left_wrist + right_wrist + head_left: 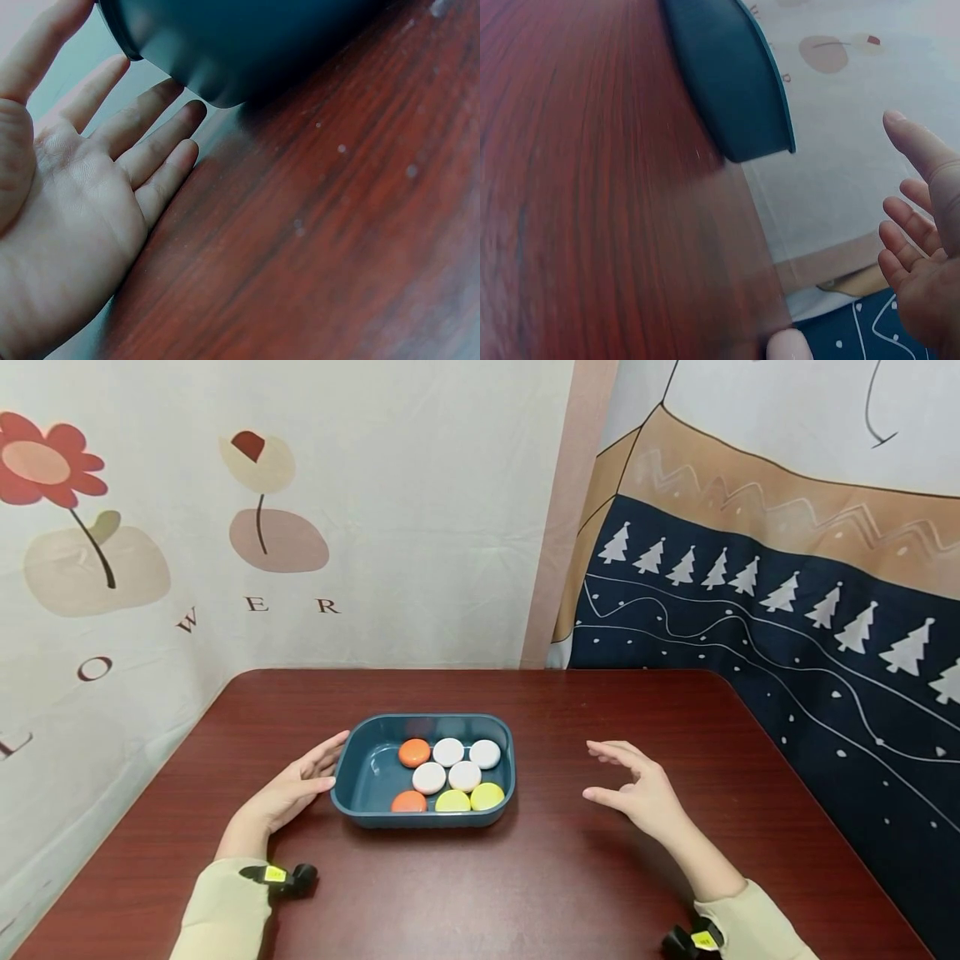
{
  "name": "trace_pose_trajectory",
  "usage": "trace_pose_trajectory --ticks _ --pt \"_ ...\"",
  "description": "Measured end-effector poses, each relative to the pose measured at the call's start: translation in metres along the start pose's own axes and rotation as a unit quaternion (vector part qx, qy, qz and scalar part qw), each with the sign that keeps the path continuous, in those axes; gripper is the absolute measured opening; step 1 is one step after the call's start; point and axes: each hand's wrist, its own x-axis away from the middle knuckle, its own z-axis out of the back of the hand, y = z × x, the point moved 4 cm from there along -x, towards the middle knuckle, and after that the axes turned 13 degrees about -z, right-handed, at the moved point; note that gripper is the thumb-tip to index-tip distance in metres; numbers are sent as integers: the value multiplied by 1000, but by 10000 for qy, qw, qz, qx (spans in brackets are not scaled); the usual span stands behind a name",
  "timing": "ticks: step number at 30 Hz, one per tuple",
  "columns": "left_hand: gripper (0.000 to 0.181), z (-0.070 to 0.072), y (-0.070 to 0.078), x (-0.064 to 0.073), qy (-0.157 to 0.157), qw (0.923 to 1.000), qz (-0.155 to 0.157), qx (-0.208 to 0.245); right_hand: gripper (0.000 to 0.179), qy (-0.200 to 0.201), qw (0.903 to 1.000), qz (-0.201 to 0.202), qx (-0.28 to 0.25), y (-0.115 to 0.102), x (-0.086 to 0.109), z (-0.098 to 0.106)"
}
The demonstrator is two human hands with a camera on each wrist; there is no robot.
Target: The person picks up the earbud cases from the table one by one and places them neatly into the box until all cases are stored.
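Observation:
A dark blue-green rectangular tray (423, 820) stands on the table, slightly left of its middle. Inside lie round, smooth pieces: two orange ones (414, 752), several white ones (448, 752) and two yellow ones (452, 801), mostly toward the tray's right side. At the tray's left end is my left hand (292, 789), its fingers extended and the fingertips right at the wall; the left wrist view shows the palm and the tray's outer side (225, 52). My right hand (641, 789) is held over the table, apart from the tray, thumb and fingers spread with nothing between them.
The reddish-brown wooden table (555, 893) has rounded far corners. Behind it hangs a pale cloth (435, 527) printed with flowers and letters. A dark blue cloth (750, 635) with white trees hangs along the right side. Each wrist carries a small black camera (303, 880).

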Motion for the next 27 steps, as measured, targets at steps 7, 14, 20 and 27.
trace_pose_trajectory --ticks 7,14,20,27 --pt "68 -1 1 0 8 10000 10 -38 58 -136 9999 39 -49 11 0 11" --pt "68 -2 2 0 24 10000 25 -70 57 -195 9995 199 156 21 0 19" --pt "68 -1 2 0 30 10000 41 -65 58 -456 9986 241 124 33 -1 24" --pt "69 -1 2 0 49 9999 80 -66 58 -675 9973 266 140 46 -3 31"
